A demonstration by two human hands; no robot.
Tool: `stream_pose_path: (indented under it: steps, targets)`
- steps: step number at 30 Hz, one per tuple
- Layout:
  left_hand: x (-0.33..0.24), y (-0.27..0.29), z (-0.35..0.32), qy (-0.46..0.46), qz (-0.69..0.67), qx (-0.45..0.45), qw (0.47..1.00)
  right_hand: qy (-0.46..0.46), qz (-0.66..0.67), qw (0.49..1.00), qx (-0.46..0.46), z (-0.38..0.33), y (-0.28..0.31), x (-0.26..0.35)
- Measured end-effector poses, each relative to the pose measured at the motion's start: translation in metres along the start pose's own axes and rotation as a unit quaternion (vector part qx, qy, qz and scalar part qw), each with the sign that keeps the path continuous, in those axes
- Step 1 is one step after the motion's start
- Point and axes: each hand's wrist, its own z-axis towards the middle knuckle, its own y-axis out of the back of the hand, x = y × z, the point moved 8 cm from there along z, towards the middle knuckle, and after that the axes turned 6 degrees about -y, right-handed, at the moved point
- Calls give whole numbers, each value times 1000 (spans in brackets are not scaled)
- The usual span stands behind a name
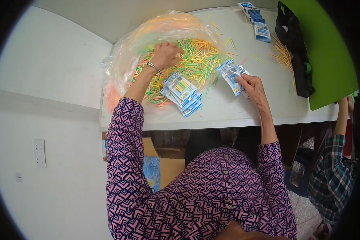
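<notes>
My left hand [165, 55] reaches into a big clear plastic bag [128, 60] full of thin green, yellow and orange sticks [196, 60], fingers closed among them; a bracelet sits on the wrist. My right hand [252, 86] holds a small clear packet with blue-and-white striped edges [231, 74] flat on the white table [236, 110]. A stack of filled packets [183, 94] lies between my hands, near the bag's mouth.
More striped packets [257, 22] lie at the table's far edge. Loose sticks [283, 54] are scattered by a black bag [298, 56] and a green board [332, 52]. Another person in a plaid shirt [332, 180] is at the right. A cardboard box [164, 162] sits under the table.
</notes>
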Motion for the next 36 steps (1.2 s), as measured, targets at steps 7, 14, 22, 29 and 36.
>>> stream_pose_path:
  steps: [7, 14, 22, 29, 36]
  targets:
    - [-3, -46, 9, 41, 77, 165, 982, -5, -44, 999, 22, -2, -2, 4]
    - [-3, -82, 33, 22, 158, 76, 984, 28, -57, 998, -5, 0, -2, 6]
    - [43, -67, 5, 154, -23, -29, 987, 35, -97, 995, -4, 0, -1, 10]
    - [67, -30, -17, 198, -342, -152, 906, 27, 40, 999, -26, 4, -11, 30]
    - [-2, -27, 8, 249, -778, -105, 567, -8, 338, 941, -14, 30, -68, 44]
